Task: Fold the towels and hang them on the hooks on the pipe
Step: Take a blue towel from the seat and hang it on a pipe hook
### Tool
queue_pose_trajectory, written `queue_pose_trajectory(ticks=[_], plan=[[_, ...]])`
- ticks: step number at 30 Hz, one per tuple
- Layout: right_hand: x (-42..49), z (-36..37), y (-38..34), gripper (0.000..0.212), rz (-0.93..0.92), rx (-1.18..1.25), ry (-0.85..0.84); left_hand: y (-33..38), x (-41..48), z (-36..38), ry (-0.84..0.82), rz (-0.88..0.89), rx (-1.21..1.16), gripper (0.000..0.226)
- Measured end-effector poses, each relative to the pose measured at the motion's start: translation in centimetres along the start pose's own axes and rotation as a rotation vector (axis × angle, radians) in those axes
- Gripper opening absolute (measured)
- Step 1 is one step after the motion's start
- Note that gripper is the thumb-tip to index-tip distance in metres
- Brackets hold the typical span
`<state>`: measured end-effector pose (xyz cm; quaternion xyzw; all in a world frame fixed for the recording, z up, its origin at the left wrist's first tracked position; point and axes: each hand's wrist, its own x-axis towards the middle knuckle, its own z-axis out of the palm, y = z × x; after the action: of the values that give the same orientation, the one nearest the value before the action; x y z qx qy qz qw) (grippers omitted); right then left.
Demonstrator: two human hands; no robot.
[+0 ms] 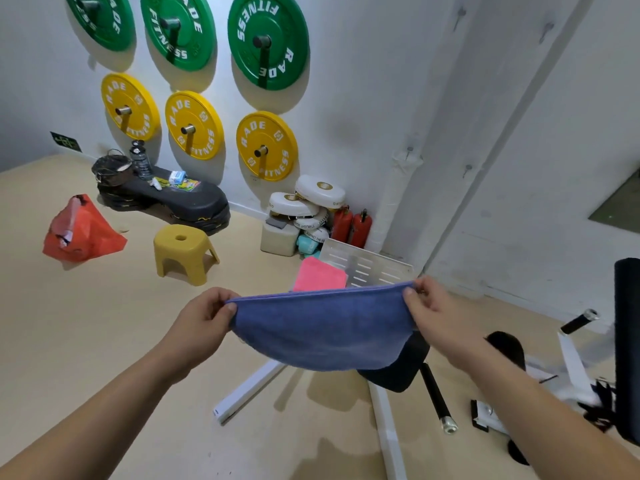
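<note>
A blue towel (320,330) hangs doubled over in the air in front of me, its folded edge stretched level between both hands and its lower part sagging in a curve. My left hand (202,318) pinches the towel's left corner. My right hand (434,311) pinches its right corner. A pink towel (320,274) lies folded on a white slotted plate (367,263) behind the blue one. A white pipe (398,199) runs up the wall corner, and several small hooks (468,168) stick out of the wall beside it.
A yellow stool (183,252) and an orange bag (81,230) sit on the beige floor at left. Green and yellow weight plates (266,145) hang on the wall. White machine bars (247,391), black handles and two red extinguishers (351,225) lie ahead and right.
</note>
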<state>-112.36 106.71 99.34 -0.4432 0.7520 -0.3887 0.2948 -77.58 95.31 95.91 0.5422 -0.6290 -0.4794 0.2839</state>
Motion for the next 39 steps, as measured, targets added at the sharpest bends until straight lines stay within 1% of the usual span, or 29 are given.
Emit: queue_pose_trajectory(ticks=[1, 3, 6, 10, 13, 17, 20, 22, 25, 28, 30, 32, 33, 36, 39], plan=[[0.1, 0.8, 0.2, 0.011, -0.042, -0.06, 0.014, -0.1, -0.1, 0.1, 0.055, -0.003, -0.02, 0.019], [0.2, 1.8, 0.3, 0.01, -0.047, -0.054, 0.046, -0.1, -0.2, -0.2, 0.127, -0.023, -0.044, 0.018], [0.5, 2.9, -0.2, 0.015, 0.053, 0.067, 0.07, -0.4, -0.6, -1.1, 0.113, -0.109, -0.127, 0.015], [0.6, 5.7, -0.7, 0.02, 0.229, 0.223, 0.061, -0.7, -1.4, -1.5, 0.147, -0.263, -0.336, 0.018], [-0.6, 8.7, -2.4, 0.017, 0.272, 0.312, 0.035, -0.4, -2.4, -1.3, 0.166, -0.324, -0.403, 0.017], [-4.4, 13.7, -6.1, 0.011, 0.156, 0.302, -0.101, 0.0, -4.5, -0.9, 0.146, -0.302, -0.513, 0.013], [-6.7, 18.1, -7.8, 0.014, 0.018, 0.206, -0.223, -0.3, -6.1, -0.1, 0.131, -0.255, -0.511, 0.01], [-7.5, 20.5, -8.4, 0.015, -0.035, 0.206, -0.22, -0.8, -6.8, 0.0, 0.147, -0.249, -0.525, 0.015], [-8.0, 22.8, -9.2, 0.015, -0.06, 0.2, -0.183, -2.0, -7.1, -1.3, 0.212, -0.293, -0.582, 0.023], [-7.5, 24.6, -9.6, 0.015, -0.114, 0.116, -0.196, -3.3, -6.9, -3.3, 0.217, -0.292, -0.597, 0.028], [-7.1, 26.1, -10.0, 0.015, -0.159, 0.068, -0.218, -3.8, -6.4, -4.3, 0.211, -0.279, -0.58, 0.037], [-6.7, 27.7, -10.6, 0.02, -0.204, 0.043, -0.243, -4.5, -5.8, -5.5, 0.209, -0.257, -0.551, 0.047], [-6.6, 28.5, -10.9, 0.025, -0.212, 0.05, -0.251, -4.9, -5.5, -6.0, 0.2, -0.244, -0.536, 0.048], [-5.9, 30.3, -12.1, 0.042, -0.165, 0.155, -0.286, -5.7, -4.5, -7.8, 0.176, -0.219, -0.513, 0.033], [-4.6, 31.5, -12.7, 0.054, -0.069, 0.277, -0.346, -6.6, -2.8, -9.0, 0.213, -0.212, -0.444, 0.031]])
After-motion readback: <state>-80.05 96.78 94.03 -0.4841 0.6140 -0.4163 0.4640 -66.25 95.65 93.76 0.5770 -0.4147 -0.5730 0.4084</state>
